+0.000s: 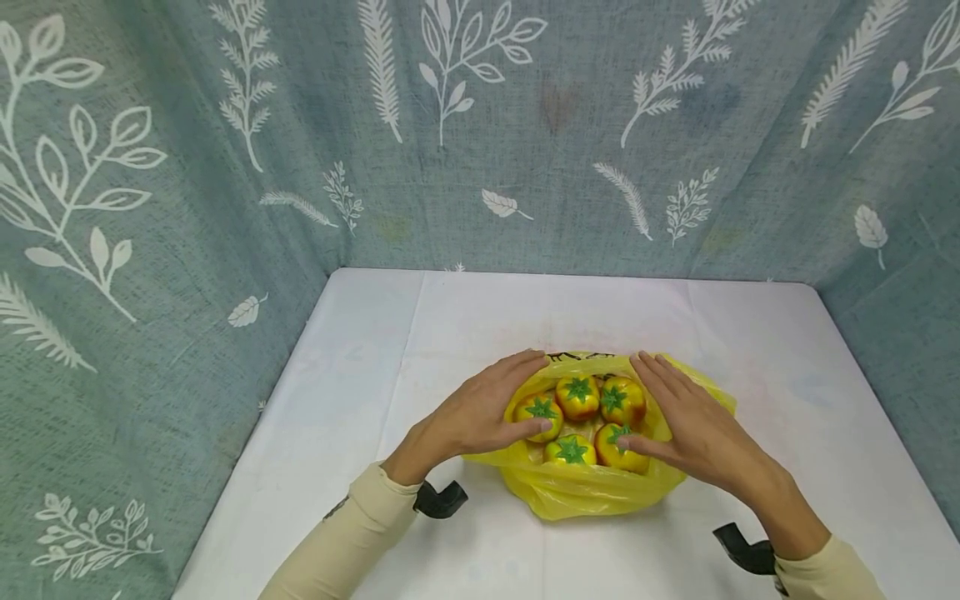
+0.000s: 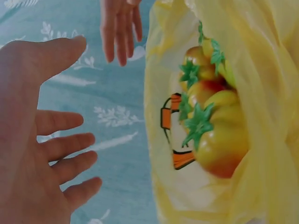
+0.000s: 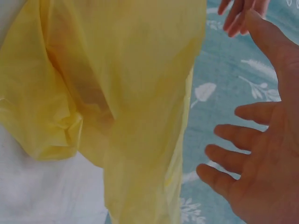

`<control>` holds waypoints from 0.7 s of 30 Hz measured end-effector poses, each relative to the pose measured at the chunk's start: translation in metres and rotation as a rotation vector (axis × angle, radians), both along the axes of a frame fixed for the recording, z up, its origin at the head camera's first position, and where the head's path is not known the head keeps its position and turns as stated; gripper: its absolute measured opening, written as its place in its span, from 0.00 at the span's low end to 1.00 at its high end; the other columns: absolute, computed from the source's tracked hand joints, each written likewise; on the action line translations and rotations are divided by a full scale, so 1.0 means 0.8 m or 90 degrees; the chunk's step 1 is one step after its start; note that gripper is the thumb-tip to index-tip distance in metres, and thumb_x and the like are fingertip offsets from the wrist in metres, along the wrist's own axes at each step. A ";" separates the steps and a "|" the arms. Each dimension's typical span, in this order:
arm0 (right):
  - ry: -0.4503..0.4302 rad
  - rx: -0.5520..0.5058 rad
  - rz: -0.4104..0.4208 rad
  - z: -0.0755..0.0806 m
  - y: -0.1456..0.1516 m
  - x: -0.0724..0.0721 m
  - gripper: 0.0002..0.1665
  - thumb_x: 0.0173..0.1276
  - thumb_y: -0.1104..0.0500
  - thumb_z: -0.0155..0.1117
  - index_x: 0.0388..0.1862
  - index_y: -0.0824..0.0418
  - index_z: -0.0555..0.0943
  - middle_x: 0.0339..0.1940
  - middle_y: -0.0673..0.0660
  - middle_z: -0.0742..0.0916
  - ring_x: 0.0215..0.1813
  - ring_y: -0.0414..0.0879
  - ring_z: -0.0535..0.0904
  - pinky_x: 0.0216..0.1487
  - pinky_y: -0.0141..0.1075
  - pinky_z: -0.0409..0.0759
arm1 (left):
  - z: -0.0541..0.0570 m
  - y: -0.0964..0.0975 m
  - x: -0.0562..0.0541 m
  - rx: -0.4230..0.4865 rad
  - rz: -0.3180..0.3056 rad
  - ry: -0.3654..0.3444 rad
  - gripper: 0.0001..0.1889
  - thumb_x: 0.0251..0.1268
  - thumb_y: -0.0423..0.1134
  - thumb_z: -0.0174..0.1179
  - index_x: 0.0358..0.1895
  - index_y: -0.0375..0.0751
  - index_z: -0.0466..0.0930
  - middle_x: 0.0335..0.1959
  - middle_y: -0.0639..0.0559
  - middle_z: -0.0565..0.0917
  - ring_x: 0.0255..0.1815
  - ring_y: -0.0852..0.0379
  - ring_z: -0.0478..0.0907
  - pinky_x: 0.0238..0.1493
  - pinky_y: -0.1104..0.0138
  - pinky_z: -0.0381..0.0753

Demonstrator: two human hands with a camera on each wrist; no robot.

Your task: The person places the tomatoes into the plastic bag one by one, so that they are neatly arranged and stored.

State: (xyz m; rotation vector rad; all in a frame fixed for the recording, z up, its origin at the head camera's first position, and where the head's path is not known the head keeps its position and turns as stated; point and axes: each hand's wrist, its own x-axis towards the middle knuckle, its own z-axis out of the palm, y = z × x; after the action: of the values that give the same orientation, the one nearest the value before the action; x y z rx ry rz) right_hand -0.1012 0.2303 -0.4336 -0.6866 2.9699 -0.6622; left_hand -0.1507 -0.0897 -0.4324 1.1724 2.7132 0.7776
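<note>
A yellow plastic bag [image 1: 577, 496] lies on the white table with its mouth spread wide. Inside it sit several yellow-orange fruits with green star-shaped tops, like persimmons or tomatoes, one of them [image 1: 577, 398] at the back. My left hand [image 1: 487, 408] is over the bag's left rim, fingers extended and thumb pointing inward. Across from it, my right hand [image 1: 690, 421] is over the right rim with straight fingers. Both wrist views show the hands apart from the bag, palms bare; in the left wrist view, fruits [image 2: 222, 135] show through the bag's mouth.
The white table [image 1: 360, 350] has rounded far corners. A grey-green curtain with white leaf prints [image 1: 480, 167] surrounds its back and sides. Black straps [image 1: 440, 500] sit at the wrists, by beige sleeves [image 1: 360, 533].
</note>
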 end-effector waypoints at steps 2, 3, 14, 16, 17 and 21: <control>0.023 0.000 -0.004 0.002 -0.001 -0.001 0.61 0.64 0.31 0.67 0.84 0.57 0.51 0.81 0.63 0.59 0.80 0.65 0.53 0.69 0.67 0.60 | 0.005 0.000 -0.001 -0.012 -0.008 0.042 0.42 0.70 0.61 0.60 0.79 0.43 0.58 0.80 0.48 0.58 0.80 0.50 0.53 0.77 0.53 0.56; 0.036 -0.001 -0.006 0.002 -0.001 -0.001 0.61 0.64 0.31 0.68 0.84 0.57 0.52 0.81 0.63 0.60 0.80 0.65 0.53 0.69 0.68 0.60 | 0.007 0.000 -0.002 -0.018 -0.013 0.065 0.43 0.70 0.61 0.60 0.79 0.42 0.58 0.80 0.47 0.58 0.81 0.50 0.51 0.78 0.53 0.53; 0.188 -0.018 0.015 0.002 0.001 -0.016 0.57 0.63 0.38 0.72 0.82 0.59 0.58 0.79 0.64 0.63 0.79 0.64 0.53 0.68 0.68 0.61 | 0.018 -0.004 -0.014 -0.051 -0.004 0.249 0.49 0.71 0.76 0.31 0.82 0.42 0.47 0.83 0.45 0.46 0.83 0.45 0.40 0.79 0.46 0.41; 0.196 -0.018 0.019 0.001 0.002 -0.019 0.56 0.63 0.37 0.71 0.81 0.59 0.58 0.80 0.64 0.63 0.80 0.64 0.52 0.69 0.67 0.60 | 0.017 -0.005 -0.016 -0.061 0.005 0.268 0.51 0.69 0.77 0.27 0.83 0.43 0.46 0.83 0.44 0.45 0.83 0.43 0.39 0.78 0.43 0.40; 0.198 -0.018 0.020 0.000 0.003 -0.020 0.56 0.64 0.36 0.71 0.81 0.59 0.59 0.80 0.64 0.62 0.80 0.64 0.51 0.69 0.67 0.59 | 0.016 -0.005 -0.017 -0.068 0.011 0.275 0.51 0.69 0.78 0.27 0.83 0.43 0.45 0.83 0.44 0.45 0.83 0.43 0.38 0.78 0.42 0.40; 0.194 -0.011 0.018 -0.002 0.004 -0.022 0.55 0.65 0.35 0.69 0.81 0.59 0.59 0.81 0.63 0.59 0.81 0.63 0.48 0.70 0.67 0.57 | 0.013 -0.007 -0.020 -0.093 0.022 0.292 0.52 0.67 0.79 0.25 0.83 0.45 0.44 0.83 0.44 0.44 0.83 0.41 0.38 0.77 0.39 0.39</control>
State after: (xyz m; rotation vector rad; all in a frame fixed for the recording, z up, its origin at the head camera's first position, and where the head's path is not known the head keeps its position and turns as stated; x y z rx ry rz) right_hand -0.1186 0.2332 -0.4355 -0.9040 3.2227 -0.6341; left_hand -0.1669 -0.0954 -0.4217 1.4199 3.0880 0.3325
